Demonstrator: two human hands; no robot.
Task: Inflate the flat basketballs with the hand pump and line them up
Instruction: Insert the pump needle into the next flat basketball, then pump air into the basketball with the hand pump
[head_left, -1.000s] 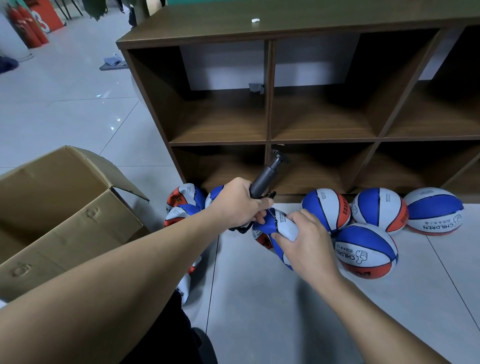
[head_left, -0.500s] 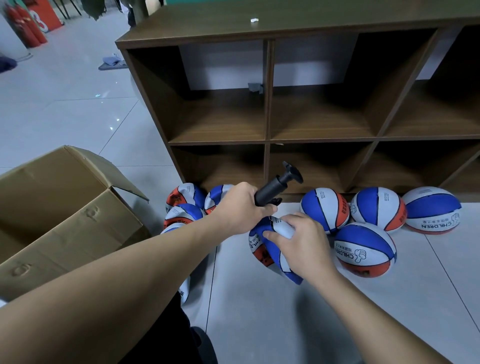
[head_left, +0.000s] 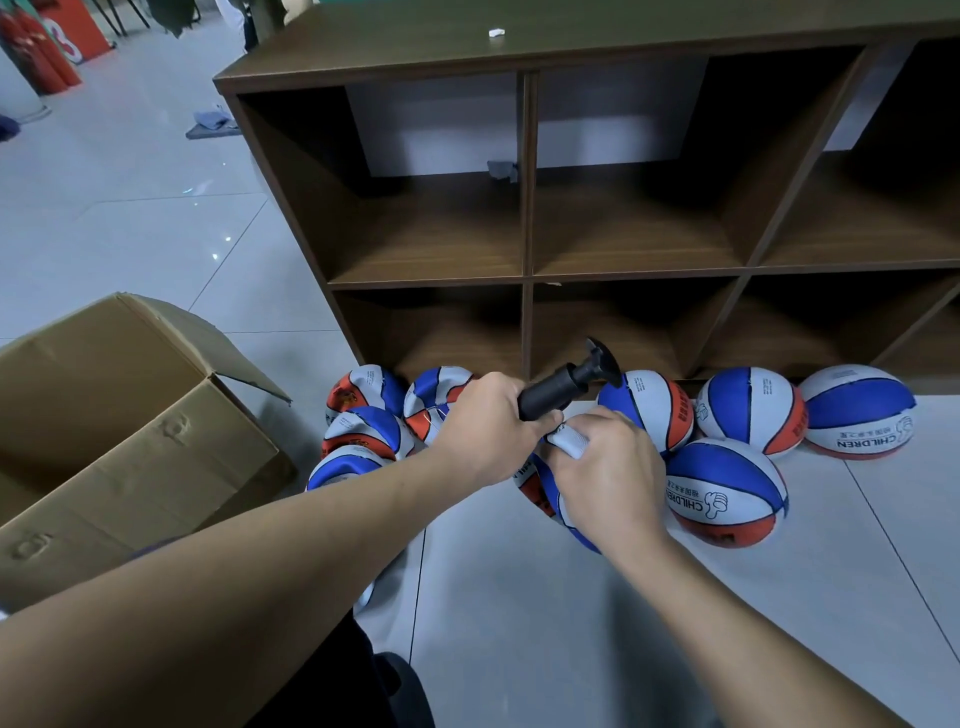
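I see my left hand (head_left: 485, 426) with fingers curled tight in a grip, forearm stretched forward. My right hand (head_left: 610, 475) is beside it, fingers curled and pinching.

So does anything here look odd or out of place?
Mostly the crumpled flat basketballs heaped left of the shelf unit, unlike the round inflated basketballs on the right. One inflated ball sits forward of the row.

Bare floor (head_left: 675, 623) lies open nearside; inflated balls (head_left: 748, 410), shelf (head_left: 527, 322) and box (head_left: 130, 441) hem the rest.
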